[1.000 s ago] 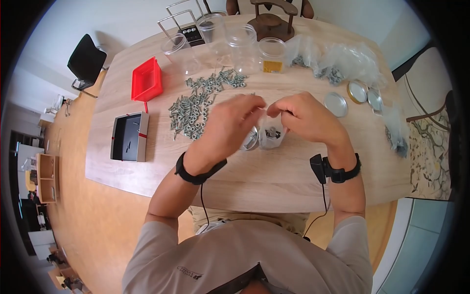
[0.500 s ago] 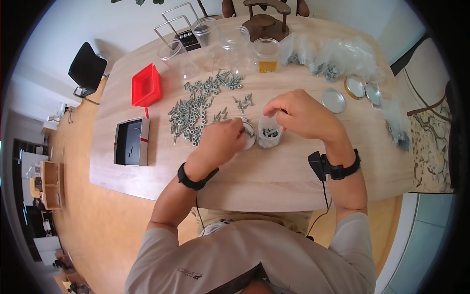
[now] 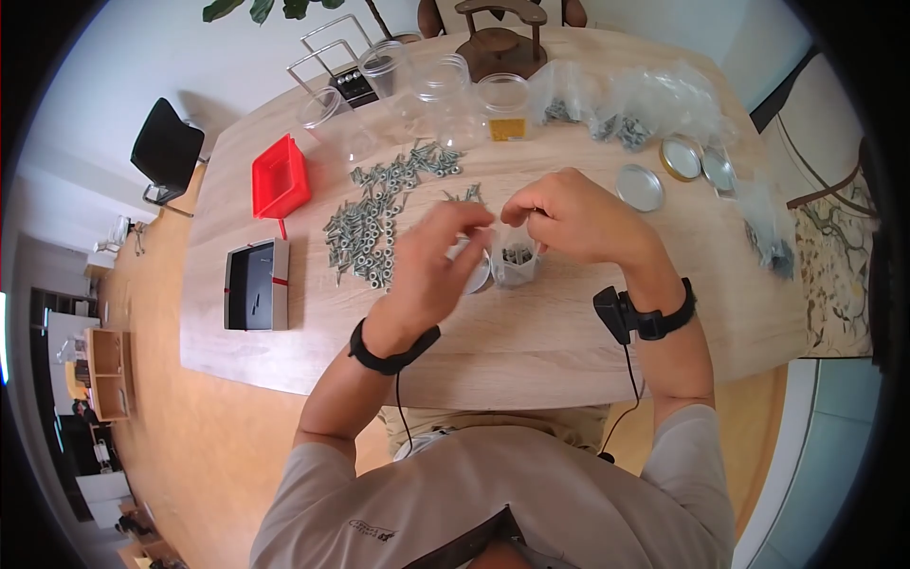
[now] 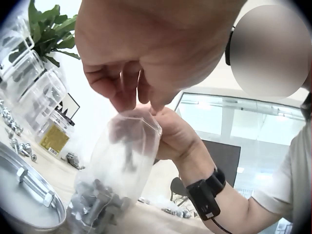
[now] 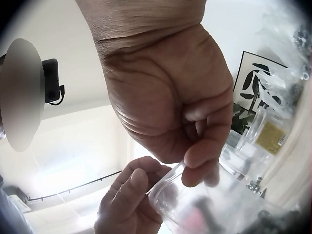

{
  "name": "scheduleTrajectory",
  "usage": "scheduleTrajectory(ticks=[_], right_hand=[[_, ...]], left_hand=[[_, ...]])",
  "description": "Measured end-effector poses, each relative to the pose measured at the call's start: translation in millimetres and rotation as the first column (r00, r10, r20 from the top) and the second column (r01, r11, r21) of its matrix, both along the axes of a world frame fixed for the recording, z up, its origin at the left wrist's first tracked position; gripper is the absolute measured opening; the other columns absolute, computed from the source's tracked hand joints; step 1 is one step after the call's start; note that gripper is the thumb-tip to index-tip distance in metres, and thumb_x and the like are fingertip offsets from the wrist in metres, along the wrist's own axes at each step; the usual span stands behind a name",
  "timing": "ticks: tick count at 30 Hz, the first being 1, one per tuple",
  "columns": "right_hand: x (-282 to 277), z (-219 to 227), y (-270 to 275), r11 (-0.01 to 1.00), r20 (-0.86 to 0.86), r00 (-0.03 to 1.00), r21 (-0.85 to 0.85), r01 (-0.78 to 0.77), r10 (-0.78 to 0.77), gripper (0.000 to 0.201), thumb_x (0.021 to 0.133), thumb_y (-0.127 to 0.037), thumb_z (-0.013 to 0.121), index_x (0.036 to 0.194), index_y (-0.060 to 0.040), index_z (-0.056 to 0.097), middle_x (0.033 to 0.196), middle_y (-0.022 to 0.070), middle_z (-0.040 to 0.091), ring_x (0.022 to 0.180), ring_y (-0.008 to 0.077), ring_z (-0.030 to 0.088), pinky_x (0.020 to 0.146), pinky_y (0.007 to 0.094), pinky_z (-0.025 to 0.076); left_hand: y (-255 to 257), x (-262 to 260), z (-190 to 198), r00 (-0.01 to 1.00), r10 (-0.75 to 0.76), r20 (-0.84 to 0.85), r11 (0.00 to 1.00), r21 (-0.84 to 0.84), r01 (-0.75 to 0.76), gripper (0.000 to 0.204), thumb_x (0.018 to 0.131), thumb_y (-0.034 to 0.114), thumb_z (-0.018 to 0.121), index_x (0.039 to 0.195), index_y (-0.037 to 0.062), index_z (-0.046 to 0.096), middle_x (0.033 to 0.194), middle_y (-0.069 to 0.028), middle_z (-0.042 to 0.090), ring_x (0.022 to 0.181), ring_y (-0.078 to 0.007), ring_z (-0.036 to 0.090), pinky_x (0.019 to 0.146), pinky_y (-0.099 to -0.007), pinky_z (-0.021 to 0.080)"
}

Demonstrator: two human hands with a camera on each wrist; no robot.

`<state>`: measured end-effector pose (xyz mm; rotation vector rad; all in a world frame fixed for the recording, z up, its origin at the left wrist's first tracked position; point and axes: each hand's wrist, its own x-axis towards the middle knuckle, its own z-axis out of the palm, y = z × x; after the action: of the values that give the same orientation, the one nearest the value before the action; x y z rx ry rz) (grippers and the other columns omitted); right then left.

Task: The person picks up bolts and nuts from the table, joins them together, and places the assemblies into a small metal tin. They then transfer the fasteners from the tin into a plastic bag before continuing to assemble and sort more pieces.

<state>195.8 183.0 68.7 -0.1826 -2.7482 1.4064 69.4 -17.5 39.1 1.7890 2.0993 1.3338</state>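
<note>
A clear plastic bag [image 3: 518, 275] with several bolts in its bottom stands upright in front of the person. My right hand [image 3: 578, 218] pinches its rim between thumb and finger, also seen in the right wrist view. My left hand [image 3: 438, 256] is at the bag's mouth, fingers extended and loosely bent, with nothing visible between them. Inside the bag, below those fingers, a blurred dark bolt [image 4: 129, 156] shows above the others. Left of the bag lies a round metal lid [image 3: 482, 277], partly hidden by the left hand; a bolt [image 4: 35, 187] lies on it.
A heap of bolts and nuts [image 3: 365, 228] spreads on the left, near a red tray [image 3: 281, 180] and a grey box [image 3: 257, 284]. Clear jars [image 3: 441, 85] stand at the back. Bags of hardware [image 3: 654, 104] and more metal lids [image 3: 640, 188] lie to the right.
My left hand went from the bag's mouth down to the metal lid, then back up to the bag's mouth. The right hand keeps its grip on the rim.
</note>
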Motion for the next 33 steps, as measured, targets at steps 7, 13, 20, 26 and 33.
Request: scheduleTrajectory(ticks=[7,13,20,26,33], right_hand=[[0,-4,3,1.0,-0.021,1.0,-0.003,0.0,0.0,0.031,0.086,-0.001,0.055,0.106,0.0091,0.076,0.093,0.0189,0.079,0.069,0.022,0.076,0.07,0.0361,0.061],[-1,-2,2,1.0,-0.017,1.0,-0.017,0.008,-0.008,0.03,0.086,-0.001,0.055,0.106,0.009,0.076,0.091,0.0181,0.078,0.069,0.0209,0.075,0.07,0.0353,0.06],[-2,2,-1,0.998,0.046,0.999,-0.052,0.025,-0.023,0.032,0.085,-0.001,0.054,0.106,0.0086,0.076,0.088,0.0167,0.077,0.066,0.02,0.073,0.067,0.0344,0.059],[1,-2,4,0.999,0.0,1.0,-0.049,0.002,-0.002,0.032,0.086,-0.003,0.054,0.107,0.0079,0.077,0.088,0.0169,0.078,0.065,0.021,0.073,0.065,0.0348,0.059],[9,1,8,0.998,-0.089,0.995,-0.059,0.039,-0.044,0.02,0.086,-0.004,0.064,0.101,0.0016,0.077,0.088,0.0121,0.076,0.084,0.0152,0.071,0.073,0.0314,0.054]], left_hand=[[-12,-30,-48,0.938,-0.148,-0.314,0.934,-0.355,0.028,0.011,0.091,0.007,0.072,0.101,0.0049,0.069,0.101,-0.0141,0.072,0.1,-0.0366,0.07,0.087,-0.0467,0.057],[-13,-34,-43,0.987,0.067,-0.147,0.949,-0.297,-0.108,0.019,0.092,0.005,0.074,0.11,0.0049,0.069,0.098,-0.0117,0.074,0.088,-0.03,0.073,0.079,-0.0394,0.059],[3,3,15,0.997,-0.053,0.058,0.998,-0.041,0.055,0.019,0.091,0.004,0.08,0.108,0.0045,0.07,0.096,-0.0101,0.072,0.078,-0.0211,0.071,0.071,-0.033,0.058],[8,9,13,0.99,-0.017,-0.137,1.0,0.021,0.021,0.018,0.092,0.01,0.079,0.108,0.0062,0.072,0.097,-0.0121,0.072,0.087,-0.0326,0.072,0.076,-0.0431,0.057],[-11,-4,-8,0.999,0.031,-0.006,0.985,-0.168,-0.032,0.011,0.094,0.008,0.079,0.101,0.0025,0.072,0.092,-0.0119,0.074,0.084,-0.027,0.072,0.076,-0.0393,0.058]])
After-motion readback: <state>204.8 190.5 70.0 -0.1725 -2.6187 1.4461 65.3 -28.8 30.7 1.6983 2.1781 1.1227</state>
